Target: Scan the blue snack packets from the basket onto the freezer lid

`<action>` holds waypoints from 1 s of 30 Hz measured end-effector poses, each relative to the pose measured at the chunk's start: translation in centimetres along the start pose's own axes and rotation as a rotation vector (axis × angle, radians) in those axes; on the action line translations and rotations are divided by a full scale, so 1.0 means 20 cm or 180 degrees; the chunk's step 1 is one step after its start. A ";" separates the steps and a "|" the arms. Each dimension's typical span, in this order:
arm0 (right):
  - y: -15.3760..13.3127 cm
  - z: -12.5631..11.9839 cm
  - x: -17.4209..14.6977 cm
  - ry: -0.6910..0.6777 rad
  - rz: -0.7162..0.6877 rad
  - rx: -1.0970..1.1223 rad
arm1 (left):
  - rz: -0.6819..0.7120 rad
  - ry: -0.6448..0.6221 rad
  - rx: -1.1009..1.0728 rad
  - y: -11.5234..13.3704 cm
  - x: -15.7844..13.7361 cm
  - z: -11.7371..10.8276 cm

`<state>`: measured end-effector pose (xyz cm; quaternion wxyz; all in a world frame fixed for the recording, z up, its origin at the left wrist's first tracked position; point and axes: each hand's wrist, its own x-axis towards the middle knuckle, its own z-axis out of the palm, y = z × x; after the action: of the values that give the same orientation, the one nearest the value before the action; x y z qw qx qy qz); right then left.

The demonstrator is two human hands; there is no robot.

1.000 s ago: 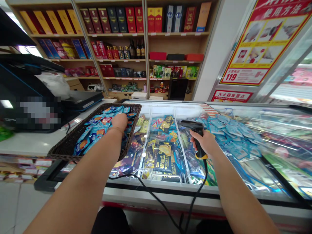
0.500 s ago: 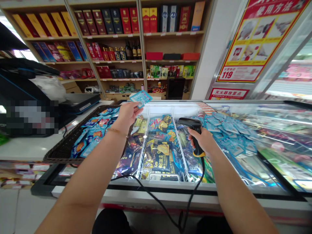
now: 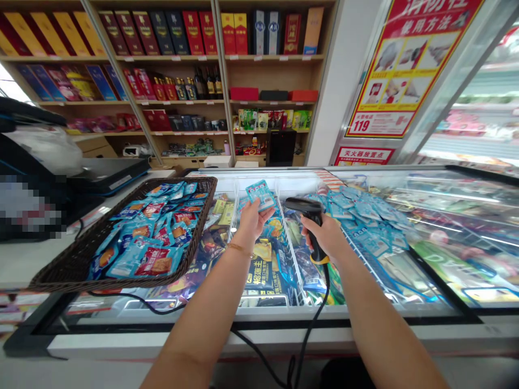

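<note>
Between the thumb and fingers of my left hand (image 3: 253, 219) is a small light-blue snack packet (image 3: 260, 194), held up over the freezer with a barcode-like patch showing. My right hand (image 3: 324, 233) grips a black barcode scanner (image 3: 306, 206) by its handle, its head turned left toward the packet. A cable (image 3: 315, 319) hangs from the scanner's base. Right of the scanner, a heap of similar blue packets (image 3: 368, 213) is spread on the freezer's glass. To the left, a dark brown wicker basket (image 3: 52, 270) holds many blue packets with pictures of brown food.
Below my hands, the chest freezer (image 3: 162, 340) holds bagged ice creams (image 3: 259, 270) split by white wire dividers (image 3: 292, 248). A counter with a black scale-like machine (image 3: 109, 174) stands left. Shelves of boxes and bottles (image 3: 170, 97) line the back. A red fire sign (image 3: 373, 81) hangs right.
My left hand has brought the packet rightward and down from near the basket, closer to the scanner. The view has shifted, showing more of the basket. My right hand keeps the scanner.
</note>
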<state>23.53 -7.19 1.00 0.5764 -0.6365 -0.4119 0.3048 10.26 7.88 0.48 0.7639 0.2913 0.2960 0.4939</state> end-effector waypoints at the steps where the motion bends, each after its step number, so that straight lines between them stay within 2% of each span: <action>1: 0.00 0.00 0.00 -0.0001 -0.0024 -0.0039 | 0.0142 0.0051 0.0121 -0.02 0.02 -0.02; 5: -0.02 0.02 -0.02 -0.0061 -0.0081 -0.0162 | 0.0552 0.0106 0.0584 -0.05 0.07 -0.09; 11: -0.06 0.05 -0.07 -0.0190 -0.0084 -0.0456 | 0.0737 -0.0022 0.0814 -0.07 0.09 -0.12; 26: -0.06 0.06 -0.07 -0.0265 -0.0086 -0.0547 | 0.0731 -0.0019 0.0877 -0.07 0.09 -0.13; 30: -0.06 0.03 -0.06 -0.0306 -0.0019 -0.0373 | 0.0541 0.0263 0.1035 -0.09 0.08 -0.10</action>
<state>22.31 -7.95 2.06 0.5186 -0.6526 -0.4582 0.3086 10.40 8.97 -2.35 0.6495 0.4143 0.3774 0.5139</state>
